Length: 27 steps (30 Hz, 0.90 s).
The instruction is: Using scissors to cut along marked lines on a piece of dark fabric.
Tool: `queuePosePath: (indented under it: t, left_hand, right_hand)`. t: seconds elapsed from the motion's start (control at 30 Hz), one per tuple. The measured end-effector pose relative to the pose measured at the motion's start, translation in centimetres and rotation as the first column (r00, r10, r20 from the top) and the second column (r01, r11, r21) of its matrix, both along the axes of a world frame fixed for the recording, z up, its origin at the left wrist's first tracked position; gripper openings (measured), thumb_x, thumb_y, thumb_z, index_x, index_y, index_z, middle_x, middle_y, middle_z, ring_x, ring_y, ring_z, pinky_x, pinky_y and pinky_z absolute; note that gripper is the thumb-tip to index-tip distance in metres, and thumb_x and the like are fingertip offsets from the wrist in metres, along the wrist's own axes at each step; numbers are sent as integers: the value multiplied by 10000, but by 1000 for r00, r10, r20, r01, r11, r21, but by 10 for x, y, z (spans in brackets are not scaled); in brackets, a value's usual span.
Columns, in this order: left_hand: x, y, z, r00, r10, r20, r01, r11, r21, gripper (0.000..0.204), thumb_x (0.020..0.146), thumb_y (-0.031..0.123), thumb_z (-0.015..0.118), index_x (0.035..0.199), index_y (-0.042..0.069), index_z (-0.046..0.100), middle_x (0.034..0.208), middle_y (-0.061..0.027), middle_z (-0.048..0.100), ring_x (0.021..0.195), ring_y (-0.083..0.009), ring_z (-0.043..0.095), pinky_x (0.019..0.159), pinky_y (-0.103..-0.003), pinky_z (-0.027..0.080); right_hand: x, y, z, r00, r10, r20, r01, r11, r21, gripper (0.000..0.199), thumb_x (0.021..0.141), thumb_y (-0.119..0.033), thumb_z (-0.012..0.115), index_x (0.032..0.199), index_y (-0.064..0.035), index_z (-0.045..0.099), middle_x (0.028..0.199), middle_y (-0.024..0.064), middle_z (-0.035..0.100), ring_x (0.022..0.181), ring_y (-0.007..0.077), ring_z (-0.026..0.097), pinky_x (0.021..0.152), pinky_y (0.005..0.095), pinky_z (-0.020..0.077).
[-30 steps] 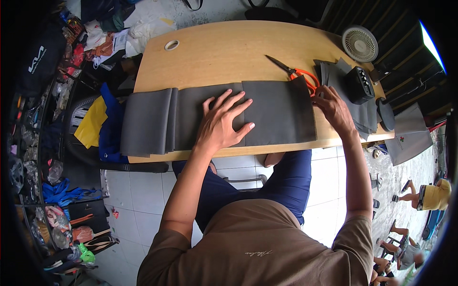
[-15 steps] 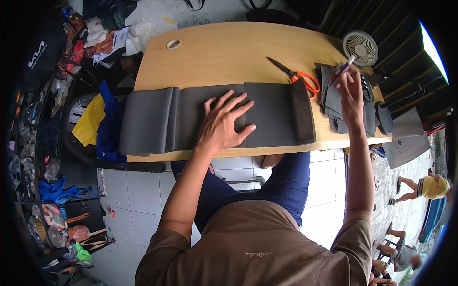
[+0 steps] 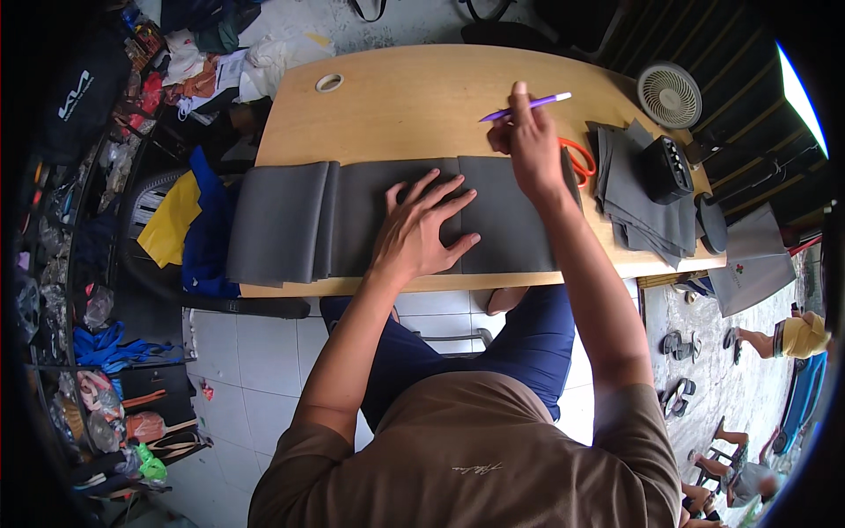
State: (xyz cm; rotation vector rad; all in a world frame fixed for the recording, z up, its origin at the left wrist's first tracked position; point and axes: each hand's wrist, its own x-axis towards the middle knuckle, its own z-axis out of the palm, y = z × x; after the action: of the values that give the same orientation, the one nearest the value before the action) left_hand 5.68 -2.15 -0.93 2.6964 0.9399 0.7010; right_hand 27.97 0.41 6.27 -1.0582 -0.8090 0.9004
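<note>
A long strip of dark grey sheet material (image 3: 510, 231) lies along the near edge of the table, its left part folded in layers. My left hand (image 3: 422, 227) is spread flat on the middle of it, fingers apart. Raised over the right part of the strip, my right hand (image 3: 526, 145) grips a purple pen (image 3: 539, 103) with a white end. Behind that hand and forearm sit orange-handled scissors (image 3: 581, 161); their blades are hidden.
Several cut grey pieces (image 3: 629, 180) are stacked at the table's right, with a black box (image 3: 666, 169) on them. A round fan (image 3: 669, 94) stands at the back right. A tape roll (image 3: 329, 83) rests at the far left. Yellow cloth (image 3: 169, 220) hangs beyond the left edge.
My right hand has moved left with the pen, from above the stacked pieces to above the strip. My left hand stays spread on the strip.
</note>
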Motion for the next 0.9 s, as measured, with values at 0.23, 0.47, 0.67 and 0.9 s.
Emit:
queuePosePath:
  t: [0.23,0.47,0.67,0.9]
  left_hand:
    - [2,-1,0,1000,-9,15,9,1000,-7,654,939,533,831,1522,250,750,1690,-58,608,1609,-334,482,1291,-609,310]
    - [1,-2,0,1000,-2,15,2,1000,-11,648,943,535,830,1519,248,754,1691,-56,607,1607,-338,483,1293,-610,310]
    - [1,-3,1,1000,2,8,-2,1000,-17,651,940,537,833,1516,245,756,1690,-55,608,1607,-337,484,1291,-616,312]
    - [1,-3,0,1000,3,9,-3,1000,-13,645,943,531,830,1516,245,755,1690,-51,606,1606,-333,485,1291,-615,312]
  right_hand:
    - [18,16,-75,807,101,582,-60,994,-89,374,1152,-358,712,1113,6,786,902,57,804,722,98,665,690,284,548]
    - [24,14,-82,733,200,651,-101,977,-186,290,1071,-265,788,1080,24,811,837,71,793,697,126,698,693,334,569]
    - [27,17,-86,694,209,689,-90,975,-205,291,1073,-273,795,1069,17,815,798,66,776,692,129,698,690,338,570]
    - [28,17,-90,674,201,711,-85,977,-196,289,1071,-271,804,1080,18,814,817,82,791,701,138,712,707,339,585]
